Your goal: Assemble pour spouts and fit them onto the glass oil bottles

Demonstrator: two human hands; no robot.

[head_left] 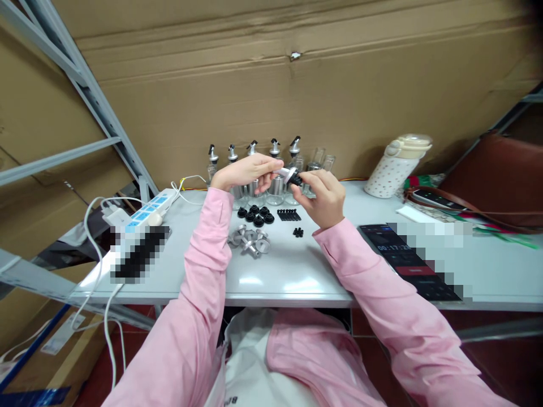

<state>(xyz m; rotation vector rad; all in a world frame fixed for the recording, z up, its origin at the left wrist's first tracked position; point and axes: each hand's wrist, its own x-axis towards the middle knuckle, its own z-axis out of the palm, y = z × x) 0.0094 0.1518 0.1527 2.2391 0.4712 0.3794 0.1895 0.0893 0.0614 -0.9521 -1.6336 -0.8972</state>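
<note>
Above the table, between both hands, a bottle pourer (290, 174) with a silver metal spout and a black ribbed stopper lies tilted. My left hand (250, 171) pinches its silver spout end. The fingers of my right hand (323, 195) close on the black stopper end. Below sit a cluster of black ribbed stoppers (258, 219), a heap of silver pourer spouts (250, 240), a row of thin black parts (289, 215) and a few small black pieces (298, 232). Behind my hands stand several glass bottles (275, 195), many topped with pourers, partly hidden by the hands.
A power strip (155, 206) with white cables is at the left table edge. To the right are a phone (399, 254) showing a timer, a dotted white flask (392, 169) and a brown bag (494, 178). A cardboard wall (254, 96) closes off the back; a metal shelf frame (93, 102) rises at left.
</note>
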